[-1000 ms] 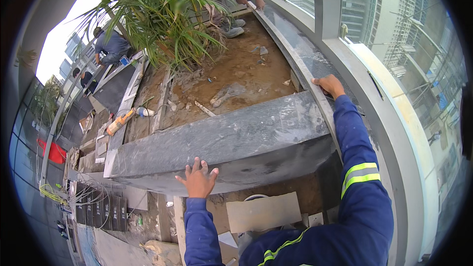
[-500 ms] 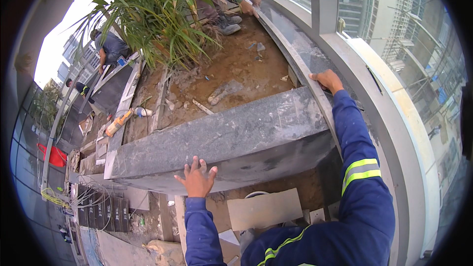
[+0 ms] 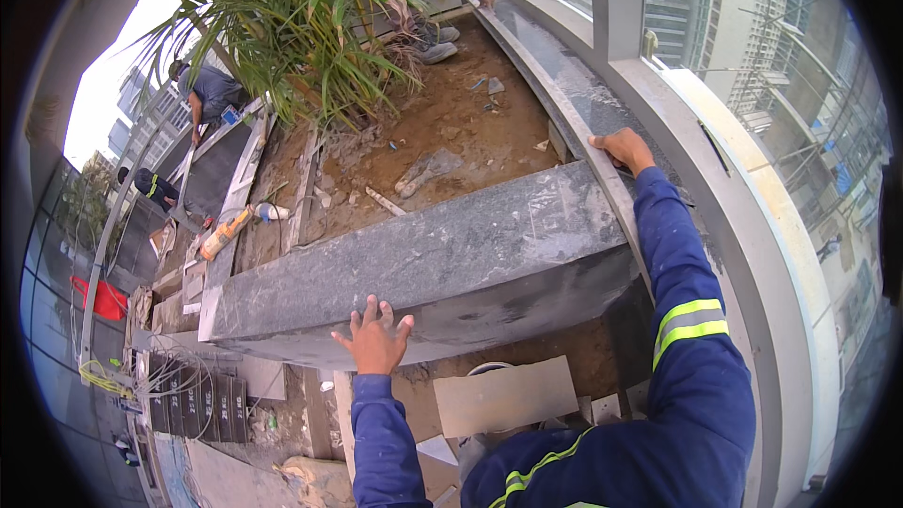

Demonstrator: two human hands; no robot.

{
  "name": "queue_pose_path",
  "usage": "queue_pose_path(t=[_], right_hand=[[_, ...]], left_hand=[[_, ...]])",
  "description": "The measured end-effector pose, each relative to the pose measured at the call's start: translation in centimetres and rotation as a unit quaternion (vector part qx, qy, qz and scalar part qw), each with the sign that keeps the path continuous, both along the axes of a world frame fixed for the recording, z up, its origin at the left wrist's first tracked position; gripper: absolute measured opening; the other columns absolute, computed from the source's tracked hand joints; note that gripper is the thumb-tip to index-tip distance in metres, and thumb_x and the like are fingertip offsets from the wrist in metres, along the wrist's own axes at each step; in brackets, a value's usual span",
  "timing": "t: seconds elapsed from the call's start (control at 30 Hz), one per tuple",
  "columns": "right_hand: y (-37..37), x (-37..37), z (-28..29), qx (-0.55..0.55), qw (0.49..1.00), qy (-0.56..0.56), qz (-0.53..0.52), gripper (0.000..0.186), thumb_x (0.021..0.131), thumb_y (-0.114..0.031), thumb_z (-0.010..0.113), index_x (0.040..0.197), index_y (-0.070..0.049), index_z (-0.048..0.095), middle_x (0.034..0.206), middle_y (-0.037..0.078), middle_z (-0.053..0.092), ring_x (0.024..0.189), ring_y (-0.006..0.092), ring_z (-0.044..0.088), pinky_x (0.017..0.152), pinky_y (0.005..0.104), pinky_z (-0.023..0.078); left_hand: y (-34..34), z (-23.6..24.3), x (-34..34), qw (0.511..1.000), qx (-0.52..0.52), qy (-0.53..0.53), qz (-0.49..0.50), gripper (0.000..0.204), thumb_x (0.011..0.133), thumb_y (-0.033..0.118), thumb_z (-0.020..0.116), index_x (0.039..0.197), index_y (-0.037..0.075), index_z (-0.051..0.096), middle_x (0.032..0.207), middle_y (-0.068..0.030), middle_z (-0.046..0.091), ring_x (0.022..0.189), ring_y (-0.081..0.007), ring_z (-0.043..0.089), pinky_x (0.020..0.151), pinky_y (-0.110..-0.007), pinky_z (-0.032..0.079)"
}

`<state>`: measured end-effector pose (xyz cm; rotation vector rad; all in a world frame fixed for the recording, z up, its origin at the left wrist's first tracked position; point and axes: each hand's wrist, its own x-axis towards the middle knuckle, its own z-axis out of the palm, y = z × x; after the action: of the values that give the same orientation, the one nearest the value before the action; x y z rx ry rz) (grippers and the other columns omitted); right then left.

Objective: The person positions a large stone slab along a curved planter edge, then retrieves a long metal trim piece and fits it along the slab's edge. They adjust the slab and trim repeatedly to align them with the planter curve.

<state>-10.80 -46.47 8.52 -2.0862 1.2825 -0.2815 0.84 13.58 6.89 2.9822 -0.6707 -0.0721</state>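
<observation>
Head view: left hand [image 3: 374, 343] flat and open against the heavy, stiff stone slab [image 3: 423, 263], right hand [image 3: 623, 149] clasping its far corner.

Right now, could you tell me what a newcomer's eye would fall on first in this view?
A long grey stone slab lies across the middle, capping the near edge of a planter of bare brown soil. The left hand presses flat on its front face and the right hand grips its far right end. Behind, at top left, a bushy green palm plant spreads over the soil.
</observation>
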Motion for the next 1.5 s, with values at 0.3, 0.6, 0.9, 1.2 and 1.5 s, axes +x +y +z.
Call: queue_pose_path(t=[0.3, 0.6, 0.9, 1.2, 1.5], right_hand=[[0.3, -0.2, 0.6, -0.001, 1.000, 0.010, 0.003, 0.066, 0.080, -0.062, 0.081, 0.091, 0.003, 0.081, 0.085, 0.018, 0.078, 0.088, 0.0339, 0.077, 0.087, 0.0437, 0.055], [0.2, 0.0, 0.4, 0.009, 1.000, 0.022, -0.008, 0.070, 0.078, -0.062, 0.082, 0.107, 0.002, 0.082, 0.106, 0.020, 0.080, 0.105, 0.0354, 0.076, 0.093, 0.0428, 0.055], [0.7, -0.1, 0.9, 0.012, 0.999, 0.031, -0.018, 0.067, 0.078, -0.064, 0.081, 0.106, -0.003, 0.083, 0.101, 0.014, 0.081, 0.102, 0.0313, 0.077, 0.092, 0.0410, 0.055], [1.1, -0.3, 1.4, 0.005, 0.999, 0.026, -0.024, 0.060, 0.079, -0.062, 0.081, 0.094, -0.005, 0.083, 0.086, 0.010, 0.079, 0.094, 0.0287, 0.077, 0.087, 0.0416, 0.054], [1.2, -0.4, 1.5, 0.010, 0.999, 0.028, -0.026, 0.057, 0.078, -0.061, 0.083, 0.090, -0.005, 0.083, 0.086, 0.010, 0.079, 0.090, 0.0290, 0.076, 0.088, 0.0414, 0.053]], left_hand=[[-0.1, 0.0, 0.0, 1.000, 0.003, -0.001, 0.003, 0.065, 0.096, 0.063, 0.066, 0.143, 0.018, 0.070, 0.168, -0.0060, 0.046, 0.152, -0.0490, 0.040, 0.118, -0.085, 0.009], [-0.3, 0.3, 0.0, 1.000, 0.014, 0.004, 0.012, 0.065, 0.096, 0.062, 0.066, 0.146, 0.019, 0.068, 0.168, -0.0059, 0.046, 0.153, -0.0477, 0.039, 0.118, -0.084, 0.009], [-0.2, 0.2, -0.1, 1.000, 0.009, 0.013, 0.009, 0.067, 0.095, 0.062, 0.067, 0.147, 0.019, 0.066, 0.170, -0.0057, 0.044, 0.154, -0.0465, 0.038, 0.119, -0.083, 0.009], [-0.2, 0.3, 0.1, 1.000, 0.016, 0.010, 0.005, 0.064, 0.094, 0.060, 0.070, 0.145, 0.021, 0.068, 0.169, -0.0043, 0.045, 0.153, -0.0474, 0.039, 0.118, -0.084, 0.012], [-0.3, 0.5, -0.1, 1.000, 0.016, 0.012, 0.011, 0.063, 0.094, 0.060, 0.071, 0.144, 0.022, 0.070, 0.169, -0.0041, 0.045, 0.153, -0.0466, 0.039, 0.119, -0.084, 0.012]])
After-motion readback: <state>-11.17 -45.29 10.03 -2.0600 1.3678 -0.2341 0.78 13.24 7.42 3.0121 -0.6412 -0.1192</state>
